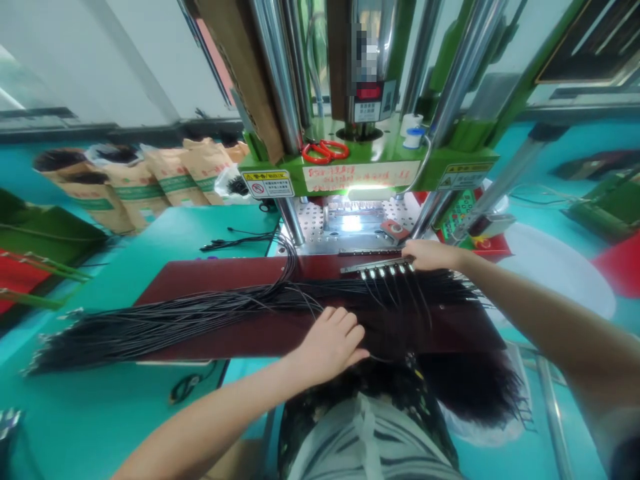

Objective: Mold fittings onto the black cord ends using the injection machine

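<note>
My right hand [430, 255] grips the end of a narrow metal cable jig [377, 268], which holds several silver-tipped cable ends in a row. It sits just in front of the moulding machine's perforated steel bed [345, 225]. My left hand [330, 343] lies flat, fingers slightly apart, on a large bundle of thin black cables [200, 319]. The bundle spreads across a dark red board [225, 273] and hangs over its near edge. Below the board, the cables form a dense black mass, hiding part of the board's near side.
The green vertical moulding machine [370, 167] rises ahead, with chrome columns, warning labels and red-handled scissors [325, 151] on its frame. A control panel [460, 213] stands to the right. Filled paper sacks [135, 183] line the far left beyond the teal table [125, 243].
</note>
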### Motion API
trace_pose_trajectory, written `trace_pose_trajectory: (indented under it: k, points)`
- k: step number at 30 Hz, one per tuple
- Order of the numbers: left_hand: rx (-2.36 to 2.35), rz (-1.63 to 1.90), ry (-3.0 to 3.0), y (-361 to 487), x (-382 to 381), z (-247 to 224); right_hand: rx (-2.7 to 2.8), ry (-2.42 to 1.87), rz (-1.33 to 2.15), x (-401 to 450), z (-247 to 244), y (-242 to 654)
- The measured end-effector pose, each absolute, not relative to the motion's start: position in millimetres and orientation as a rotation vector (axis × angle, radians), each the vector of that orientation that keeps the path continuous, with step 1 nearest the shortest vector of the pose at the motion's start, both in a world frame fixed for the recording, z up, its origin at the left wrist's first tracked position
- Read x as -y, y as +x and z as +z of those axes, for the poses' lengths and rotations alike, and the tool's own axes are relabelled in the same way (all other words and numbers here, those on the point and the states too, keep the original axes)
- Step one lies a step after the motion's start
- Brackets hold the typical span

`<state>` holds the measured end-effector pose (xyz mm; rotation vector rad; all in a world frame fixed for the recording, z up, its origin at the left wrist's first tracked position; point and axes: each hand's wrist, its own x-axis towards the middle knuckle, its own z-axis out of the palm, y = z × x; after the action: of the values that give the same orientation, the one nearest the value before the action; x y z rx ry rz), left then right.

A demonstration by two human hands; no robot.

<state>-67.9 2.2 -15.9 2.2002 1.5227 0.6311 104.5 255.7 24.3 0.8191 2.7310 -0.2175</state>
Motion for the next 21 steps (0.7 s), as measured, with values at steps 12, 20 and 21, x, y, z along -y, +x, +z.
trace_pose_trajectory:
  k: [12, 20, 21]
  points:
    - [-1.25, 1.09, 0.985, -27, -73, -29, -2.809, 1.266, -0.442, -271, 77, 81]
    - [-0.692, 0.98, 0.5, -13, -137, -8, -2.863, 1.371, -0.665, -304, 65, 54]
    - [-0.657, 0.98, 0.479, -14, -142, -10, -2.857, 1.396, -0.695, -309, 59, 51]
